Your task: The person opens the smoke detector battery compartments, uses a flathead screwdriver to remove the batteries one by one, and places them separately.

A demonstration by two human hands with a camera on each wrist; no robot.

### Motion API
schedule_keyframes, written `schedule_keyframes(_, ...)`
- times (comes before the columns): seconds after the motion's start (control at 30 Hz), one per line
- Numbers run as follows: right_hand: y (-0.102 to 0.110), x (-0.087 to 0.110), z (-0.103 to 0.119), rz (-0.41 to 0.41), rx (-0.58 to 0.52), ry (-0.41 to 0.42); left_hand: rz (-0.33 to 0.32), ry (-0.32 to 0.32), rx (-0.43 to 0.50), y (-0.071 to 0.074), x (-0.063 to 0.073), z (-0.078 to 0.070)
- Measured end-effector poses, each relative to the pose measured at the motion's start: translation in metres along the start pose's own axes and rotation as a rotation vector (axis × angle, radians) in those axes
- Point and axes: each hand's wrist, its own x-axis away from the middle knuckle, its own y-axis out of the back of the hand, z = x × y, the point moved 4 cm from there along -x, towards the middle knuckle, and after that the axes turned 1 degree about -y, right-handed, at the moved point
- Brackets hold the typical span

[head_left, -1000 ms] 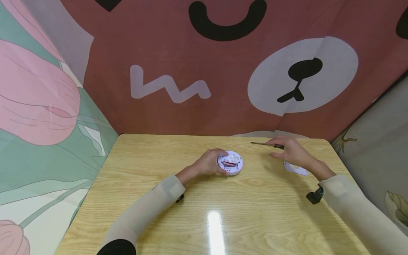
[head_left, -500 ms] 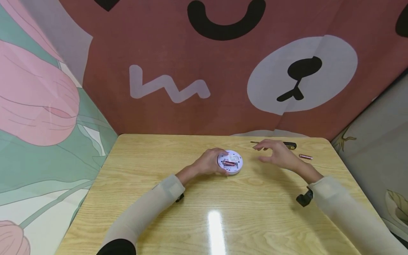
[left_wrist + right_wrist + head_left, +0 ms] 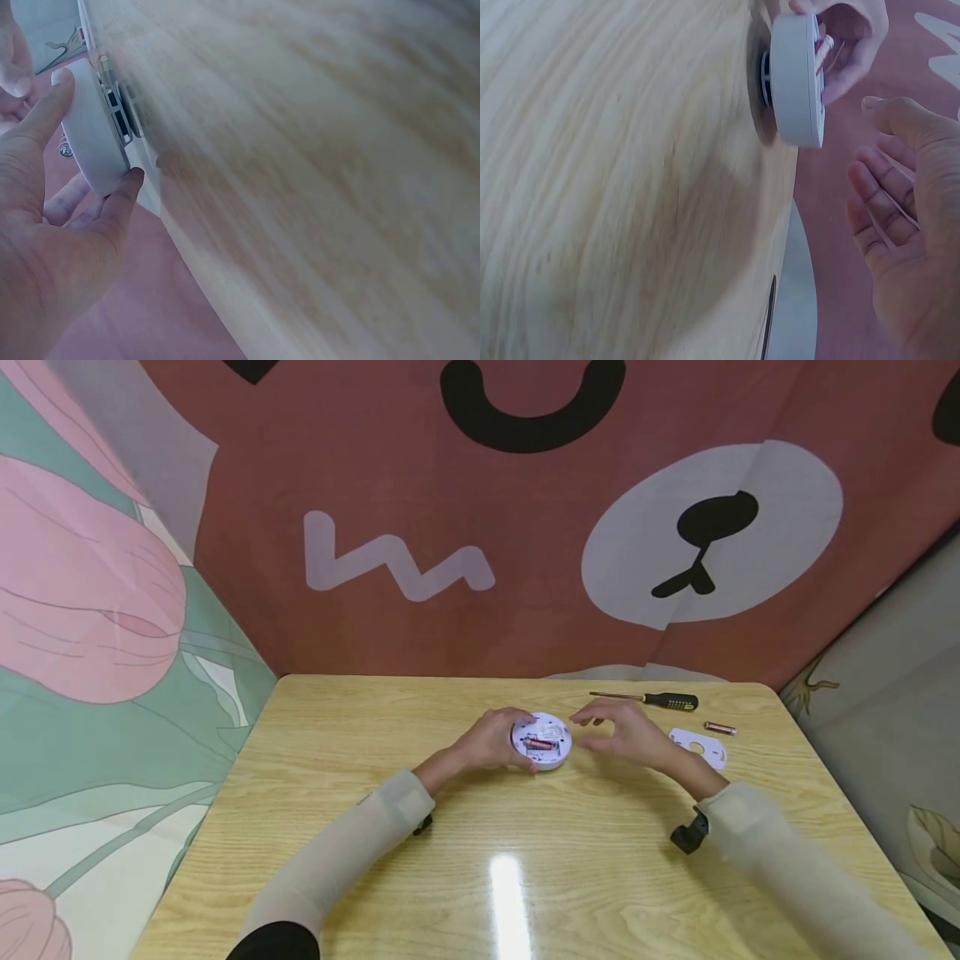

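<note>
A round white device (image 3: 553, 727), its battery compartment facing up, sits near the far side of the table. In its recess lies a reddish battery (image 3: 540, 744), also visible in the right wrist view. My left hand (image 3: 491, 741) grips the device by its left rim, thumb and fingers around the edge. Just right of the device hovers my right hand (image 3: 630, 735), fingers slightly bent and holding nothing. The right wrist view shows a small gap between that hand and the device.
A black-handled screwdriver (image 3: 671, 701) lies near the table's back edge. A white plate with a hole (image 3: 712, 756) and a loose reddish battery (image 3: 721, 727) lie right of the right hand. A cloth backdrop (image 3: 390, 635) hangs behind the table (image 3: 420, 893).
My right hand has let go of the screwdriver, which now lies on the table, and has moved left toward the device. The left hand keeps its hold on the device.
</note>
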Motion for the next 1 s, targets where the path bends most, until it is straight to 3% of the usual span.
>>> schedule_keyframes(1.0, -0.046, -0.021, 0.019, 0.019, -0.136, -0.002, 0.000, -0.022, -0.048, -0.001, -0.001, 0.000)
